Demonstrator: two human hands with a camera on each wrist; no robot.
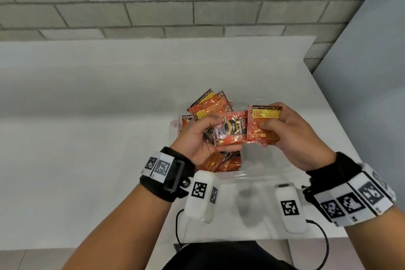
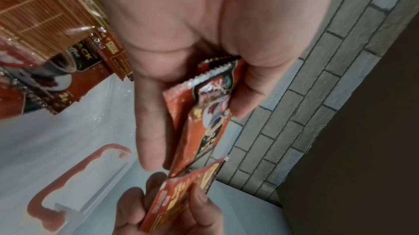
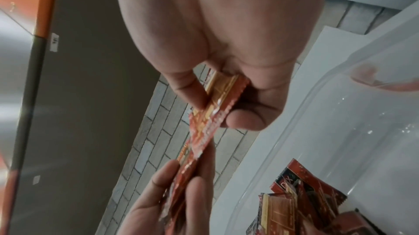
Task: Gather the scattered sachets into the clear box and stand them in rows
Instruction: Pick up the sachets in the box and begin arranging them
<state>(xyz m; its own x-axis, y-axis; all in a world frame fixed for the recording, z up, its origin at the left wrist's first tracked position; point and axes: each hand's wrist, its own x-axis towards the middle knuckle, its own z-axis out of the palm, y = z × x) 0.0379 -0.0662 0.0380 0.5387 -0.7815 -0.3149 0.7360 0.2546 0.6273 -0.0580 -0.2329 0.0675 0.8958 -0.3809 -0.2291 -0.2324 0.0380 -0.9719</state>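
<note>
Both hands hover over the clear box [image 1: 252, 176] on the white table [image 1: 87, 138]. My left hand [image 1: 210, 125] grips a bundle of orange-red coffee sachets [image 1: 232, 129], cup print facing me, with more fanned out behind it [image 1: 210, 105]. My right hand [image 1: 271, 125] pinches a single sachet [image 1: 263, 125], its yellow label facing me, edge to edge with the left bundle. In the left wrist view, thumb and fingers clamp the bundle [image 2: 208, 113]. The right wrist view shows the single sachet [image 3: 213, 101] pinched. Several loose sachets [image 1: 221, 162] lie in the box's left part.
A grey brick wall [image 1: 197, 6] backs the table, and a grey panel [image 1: 372, 72] stands along its right edge. The box has a red latch [image 2: 75, 172] and a clear rim [image 3: 294, 113]. Black cables [image 1: 324, 243] hang at the table's front edge.
</note>
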